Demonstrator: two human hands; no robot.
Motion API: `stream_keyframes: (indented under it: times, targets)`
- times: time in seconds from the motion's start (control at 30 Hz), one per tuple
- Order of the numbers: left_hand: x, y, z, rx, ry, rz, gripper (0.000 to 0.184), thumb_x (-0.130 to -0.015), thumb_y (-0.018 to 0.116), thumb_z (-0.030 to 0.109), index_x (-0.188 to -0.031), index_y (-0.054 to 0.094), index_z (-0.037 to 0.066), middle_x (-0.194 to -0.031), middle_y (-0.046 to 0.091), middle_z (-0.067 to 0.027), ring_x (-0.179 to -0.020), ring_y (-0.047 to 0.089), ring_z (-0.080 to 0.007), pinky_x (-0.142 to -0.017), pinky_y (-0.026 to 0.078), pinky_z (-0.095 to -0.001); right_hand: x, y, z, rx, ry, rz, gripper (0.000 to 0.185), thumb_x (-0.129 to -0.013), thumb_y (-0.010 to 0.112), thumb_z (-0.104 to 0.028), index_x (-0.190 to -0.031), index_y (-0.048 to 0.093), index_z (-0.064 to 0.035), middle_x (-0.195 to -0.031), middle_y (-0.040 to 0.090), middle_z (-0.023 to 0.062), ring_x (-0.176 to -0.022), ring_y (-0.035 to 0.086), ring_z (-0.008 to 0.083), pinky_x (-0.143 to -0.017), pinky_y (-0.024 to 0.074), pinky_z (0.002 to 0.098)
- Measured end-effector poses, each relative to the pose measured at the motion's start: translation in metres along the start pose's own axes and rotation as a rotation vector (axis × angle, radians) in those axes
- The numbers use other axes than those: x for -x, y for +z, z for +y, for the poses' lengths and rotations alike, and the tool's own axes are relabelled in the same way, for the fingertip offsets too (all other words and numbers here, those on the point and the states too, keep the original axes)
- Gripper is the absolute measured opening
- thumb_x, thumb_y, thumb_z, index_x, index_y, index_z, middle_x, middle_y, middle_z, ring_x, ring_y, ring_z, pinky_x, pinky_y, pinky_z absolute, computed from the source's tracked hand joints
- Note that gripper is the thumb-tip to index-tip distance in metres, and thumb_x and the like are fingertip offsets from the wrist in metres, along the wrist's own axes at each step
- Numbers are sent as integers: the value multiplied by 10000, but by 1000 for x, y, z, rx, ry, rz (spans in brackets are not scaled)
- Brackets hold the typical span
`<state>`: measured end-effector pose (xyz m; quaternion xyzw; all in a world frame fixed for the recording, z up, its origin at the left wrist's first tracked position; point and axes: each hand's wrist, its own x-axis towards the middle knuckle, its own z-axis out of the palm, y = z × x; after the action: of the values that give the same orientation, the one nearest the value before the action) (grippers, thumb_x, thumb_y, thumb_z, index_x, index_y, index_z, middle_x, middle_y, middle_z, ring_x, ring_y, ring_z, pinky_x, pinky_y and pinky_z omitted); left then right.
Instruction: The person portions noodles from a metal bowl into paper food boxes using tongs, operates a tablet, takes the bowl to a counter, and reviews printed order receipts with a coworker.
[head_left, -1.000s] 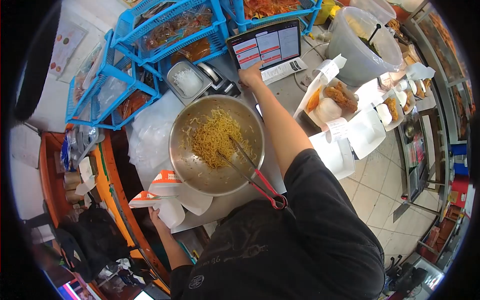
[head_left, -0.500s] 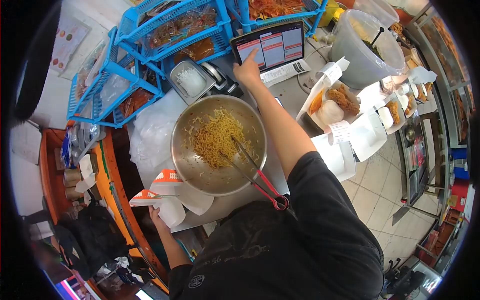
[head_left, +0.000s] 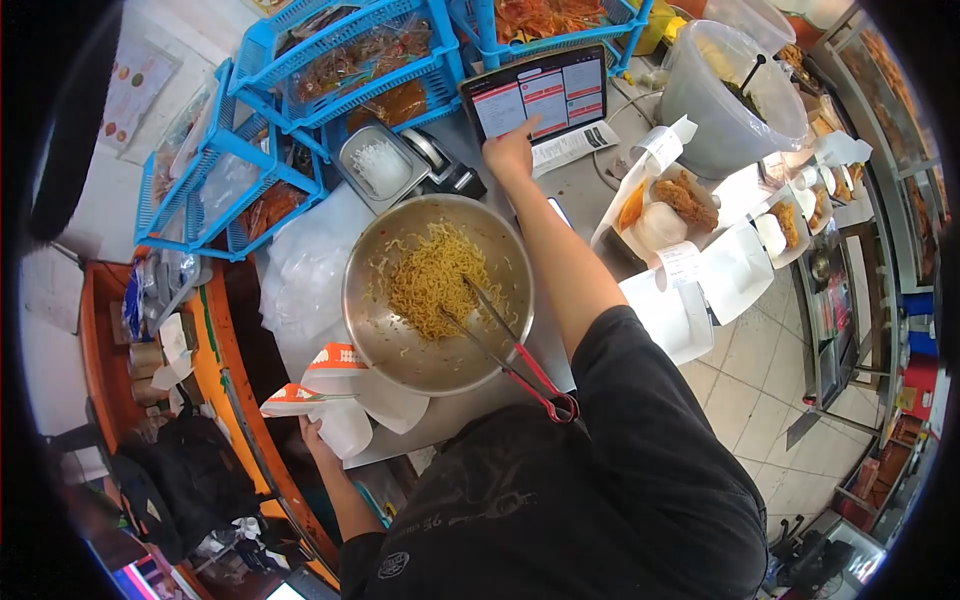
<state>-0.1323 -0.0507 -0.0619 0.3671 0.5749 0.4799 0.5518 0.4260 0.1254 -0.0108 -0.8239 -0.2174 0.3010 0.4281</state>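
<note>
My right hand [head_left: 509, 156] reaches over the counter to a tablet [head_left: 538, 98] with red-and-white panels on its screen. Its index finger is stretched out at the lower part of the screen, and it holds nothing. At the counter's front left, my left hand [head_left: 314, 436] grips an orange-and-white paper food box [head_left: 345, 428]; the box partly covers the fingers. Between my arms sits a large steel bowl [head_left: 390, 367] of yellow noodles [head_left: 425, 280]. Red-handled tongs [head_left: 535, 372] rest in the noodles, their handles over the rim towards me.
Blue plastic baskets [head_left: 290, 185] with bagged food stand at the back left. Beside the bowl are a metal container [head_left: 380, 165] of white shreds and clear plastic bags [head_left: 310, 255]. To the right are a lined tub [head_left: 735, 100] and open boxes holding fried chicken [head_left: 685, 200].
My right hand has shifted slightly right and down, its fingertip moving from the screen's left-middle area to its lower middle. My left hand and the box have barely moved.
</note>
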Motion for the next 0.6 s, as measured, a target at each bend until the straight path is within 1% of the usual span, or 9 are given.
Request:
stream_keyframes:
  times: [0.03,0.13,0.23,0.33,0.37,0.47,0.5,0.57,0.6]
  targets:
    - [0,1,1,19,-1,10,713,-722,475,135,-1407,332,-1,-1364,451,-143,-1232,473,-280,-1037,382,-378,8,-5,-6,84,-101,54,1012,-806,600,-217,-1430,-156,33,-1025,625,305,-967,625,405,-891,476,437]
    - [1,1,0,52,1,5,694,-718,476,116,-1389,351,-11,-1349,467,-143,-1225,480,-279,-1038,382,-379,1,-1,-10,185,-186,-41,1025,-814,607,-240,-1431,-170,18,-1069,612,310,-986,623,395,-901,475,431]
    - [0,1,-1,51,9,16,695,-716,476,115,-1388,354,-12,-1350,465,-138,-1223,479,-275,-1041,375,-375,-15,22,15,118,-14,-35,1027,-823,616,-259,-1435,-163,12,-1110,592,320,-1027,608,396,-920,468,418]
    - [1,3,2,43,24,19,698,-711,474,115,-1387,357,-12,-1346,467,-133,-1216,484,-272,-1039,374,-371,-14,11,18,121,53,-119,1040,-819,631,-264,-1434,-157,22,-1154,573,321,-1075,588,396,-942,458,400]
    - [2,5,2,39,28,14,700,-709,473,115,-1387,357,-12,-1345,468,-132,-1214,485,-271,-1038,374,-370,-14,12,18,125,58,-116,1049,-815,641,-263,-1428,-153,41,-1162,573,315,-1081,586,392,-949,454,389]
    - [2,6,2,67,30,8,703,-704,471,115,-1387,361,-11,-1341,470,-134,-1213,486,-270,-1033,378,-367,-1,0,3,36,84,-139,1057,-815,642,-273,-1424,-161,48,-1178,563,317,-1091,581,389,-949,454,380]
    - [1,3,2,47,28,-16,709,-713,469,130,-1397,347,-11,-1359,453,-137,-1234,467,-272,-1046,363,-371,8,-7,-7,11,111,-133,1062,-816,644,-274,-1419,-165,55,-1196,547,327,-1119,564,389,-963,442,377]
    - [-1,-3,-1,11,25,-63,724,-730,466,159,-1418,318,-12,-1395,417,-142,-1275,428,-275,-1072,335,-378,10,-7,-13,76,11,-90,1021,-812,650,-282,-1431,-83,67,-1198,550,321,-1138,553,387,-967,439,381]
    - [0,-2,1,2,26,-51,723,-730,467,159,-1416,320,-13,-1394,418,-141,-1277,425,-274,-1075,330,-376,12,-9,-16,110,-37,-67,1003,-809,654,-286,-1437,-41,73,-1200,551,319,-1147,548,386,-969,438,383]
